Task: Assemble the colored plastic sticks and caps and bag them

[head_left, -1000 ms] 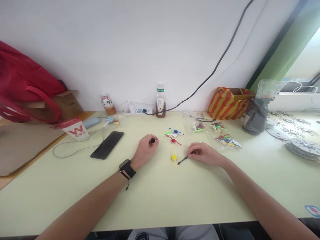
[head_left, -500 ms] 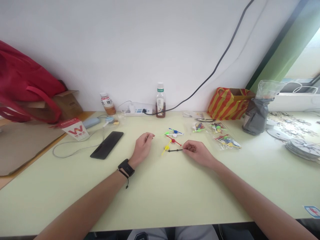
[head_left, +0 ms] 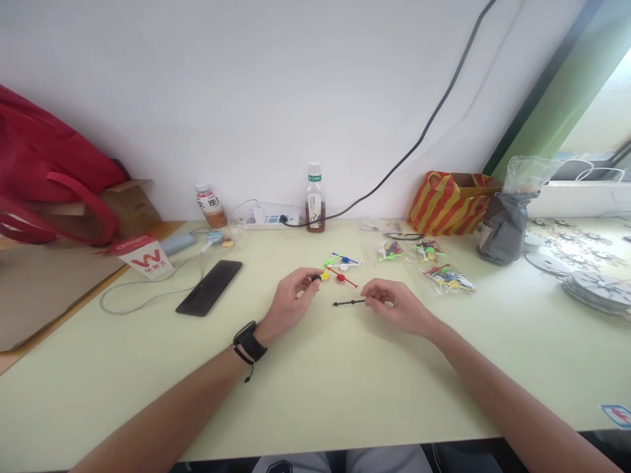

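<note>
My left hand (head_left: 296, 297) pinches a small round black piece (head_left: 316, 278) between thumb and fingers, just left of the coloured spinners. My right hand (head_left: 394, 303) is closed on the tail end of a thin black arrow pointer (head_left: 349, 303), whose tip points left. Between and beyond the hands lie a red arrow spinner (head_left: 341, 278), a blue one (head_left: 345, 260) and a white arrow (head_left: 353, 265). A yellow spinner (head_left: 325, 276) shows partly behind my left fingers, with a bit of green (head_left: 328, 263) beside it.
Clear bags of coloured spinner parts (head_left: 447, 279) lie to the right, before a striped bag (head_left: 451, 203). A black phone (head_left: 210, 288) lies at left. Behind stand a bottle (head_left: 315, 200) and a power strip (head_left: 273, 215). Stacked discs (head_left: 599, 292) sit far right.
My left hand has moved right to the spinners and now holds the round black piece. The black arrow in my right hand has shifted slightly right and nearer me.
</note>
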Motion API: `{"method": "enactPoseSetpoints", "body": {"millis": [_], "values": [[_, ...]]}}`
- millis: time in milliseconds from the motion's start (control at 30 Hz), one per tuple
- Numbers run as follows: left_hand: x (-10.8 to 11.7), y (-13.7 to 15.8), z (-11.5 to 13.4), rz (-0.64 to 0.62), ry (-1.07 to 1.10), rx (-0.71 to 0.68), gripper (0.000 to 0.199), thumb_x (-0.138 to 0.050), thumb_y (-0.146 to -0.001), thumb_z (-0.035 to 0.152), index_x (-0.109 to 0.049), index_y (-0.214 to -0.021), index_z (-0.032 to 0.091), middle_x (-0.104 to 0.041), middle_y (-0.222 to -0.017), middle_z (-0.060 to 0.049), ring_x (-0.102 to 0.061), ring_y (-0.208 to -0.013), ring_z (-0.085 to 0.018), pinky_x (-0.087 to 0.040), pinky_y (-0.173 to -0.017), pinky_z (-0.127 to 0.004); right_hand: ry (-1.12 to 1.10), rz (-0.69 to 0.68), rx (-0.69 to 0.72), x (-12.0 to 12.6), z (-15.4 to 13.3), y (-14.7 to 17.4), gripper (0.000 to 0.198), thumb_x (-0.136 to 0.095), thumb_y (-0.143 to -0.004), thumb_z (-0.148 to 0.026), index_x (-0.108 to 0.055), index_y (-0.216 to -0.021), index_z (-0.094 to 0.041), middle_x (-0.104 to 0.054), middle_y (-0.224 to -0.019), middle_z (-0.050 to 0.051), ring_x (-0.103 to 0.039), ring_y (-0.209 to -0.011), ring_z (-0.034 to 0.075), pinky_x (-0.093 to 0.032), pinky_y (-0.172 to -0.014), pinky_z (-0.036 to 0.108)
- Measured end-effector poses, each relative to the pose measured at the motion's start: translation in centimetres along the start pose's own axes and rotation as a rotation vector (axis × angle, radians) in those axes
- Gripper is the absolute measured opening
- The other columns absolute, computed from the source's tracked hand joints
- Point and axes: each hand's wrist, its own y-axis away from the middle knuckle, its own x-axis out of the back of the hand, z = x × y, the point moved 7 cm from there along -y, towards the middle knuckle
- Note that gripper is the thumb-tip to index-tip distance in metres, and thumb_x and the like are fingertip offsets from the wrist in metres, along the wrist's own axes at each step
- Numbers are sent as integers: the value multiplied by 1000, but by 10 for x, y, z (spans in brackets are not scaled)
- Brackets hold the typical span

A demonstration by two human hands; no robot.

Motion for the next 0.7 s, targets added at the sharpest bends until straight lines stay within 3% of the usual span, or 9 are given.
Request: {"method": "enactPoseSetpoints", "body": {"millis": [167,333,700], "values": [[-19,9,19,-167,131,20,29,-70,-93,35,-74,-117,20,-72,-113,-10,-68,-93,-20,-58,-87,-34,-167,-129,6,-16,-20,8,9,-65,-92,-28,-68,-95,-21,-69,-85,3,-61,-75,16,-51,-73,30],[-34,22,33,-340,177,11,43,-78,-88,37,-72,-127,19,-71,-117,-12,-70,-97,-22,-60,-93,-38,-192,-61,28,-25,-20,7,16,-66,-94,-36,-68,-99,-21,-69,-91,4,-60,-76,15,-51,-71,29],[-39,23,28,-335,75,-49,32,-70,-94,35,-77,-123,24,-73,-109,-11,-69,-100,-22,-60,-91,-36,-27,33,71,-21,-19,7,24,-59,-97,-46,-68,-102,-24,-72,-88,5,-66,-77,20,-54,-72,34]]}}
